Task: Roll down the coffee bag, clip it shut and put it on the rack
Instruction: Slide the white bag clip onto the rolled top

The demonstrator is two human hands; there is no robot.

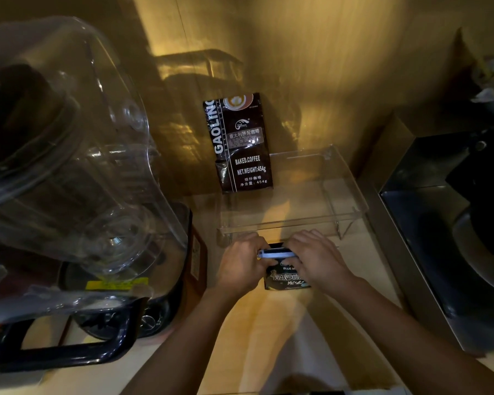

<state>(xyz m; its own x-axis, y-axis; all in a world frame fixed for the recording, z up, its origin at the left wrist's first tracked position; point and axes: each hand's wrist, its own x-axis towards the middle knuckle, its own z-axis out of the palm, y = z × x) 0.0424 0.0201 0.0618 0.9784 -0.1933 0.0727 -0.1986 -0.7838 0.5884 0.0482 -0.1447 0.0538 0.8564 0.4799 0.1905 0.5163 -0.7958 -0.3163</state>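
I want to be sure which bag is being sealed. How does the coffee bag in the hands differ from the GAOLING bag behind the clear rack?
The held coffee bag sits on the counter in front of the clear rack, gripped by the left hand and right hand; the GAOLING bag leans untouched against the wall. The held bag carries a pale clip along its top; the GAOLING bag shows none. Both are dark with light lettering.

I see the dark coffee bag (287,276) upright on the desk, a pale clip (277,254) across its rolled top, just before the clear rack (345,195).
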